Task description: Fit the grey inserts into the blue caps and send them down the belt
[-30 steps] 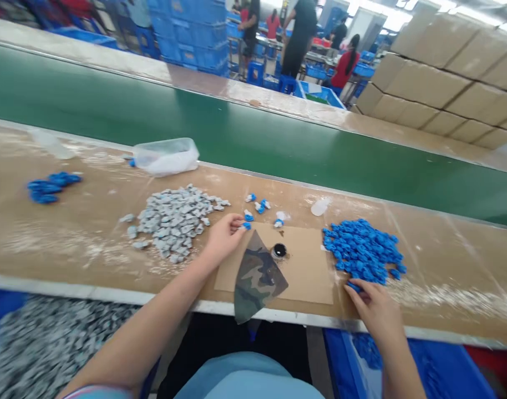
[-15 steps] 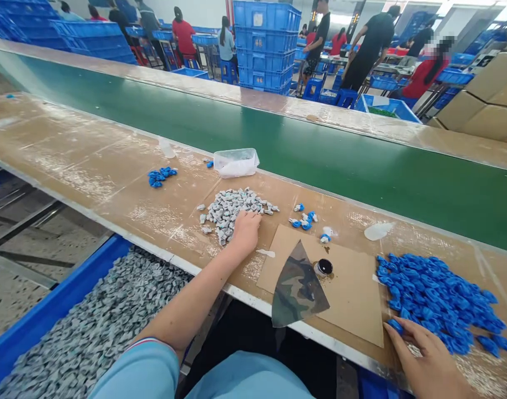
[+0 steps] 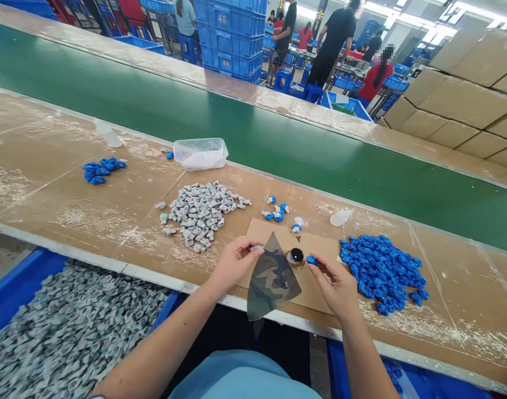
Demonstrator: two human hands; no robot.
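Note:
Pinched in the fingertips of my left hand (image 3: 238,259) is a small grey piece (image 3: 257,247), held at the left edge of a camouflage cloth (image 3: 270,282). My right hand (image 3: 334,282) grips a small blue piece (image 3: 310,259) just right of an open jar with dark contents (image 3: 295,256). Cloth and jar rest on a cardboard sheet (image 3: 320,299). A heap of grey pieces (image 3: 201,213) lies beyond my left hand, and a heap of blue pieces (image 3: 382,271) lies right of my right hand. Several joined blue-and-grey pieces (image 3: 277,213) sit behind the cardboard.
A clear plastic tub (image 3: 201,155) stands by the green conveyor belt (image 3: 245,122). More blue pieces (image 3: 99,170) lie at the left. A blue crate (image 3: 29,266) full of grey pieces is below the table edge. People work beyond the belt, near stacked crates (image 3: 231,39) and cartons (image 3: 465,100).
My left hand has left the grey heap with a grey piece. My right hand has moved left from the blue heap to the jar, carrying a blue piece. The view has shifted right.

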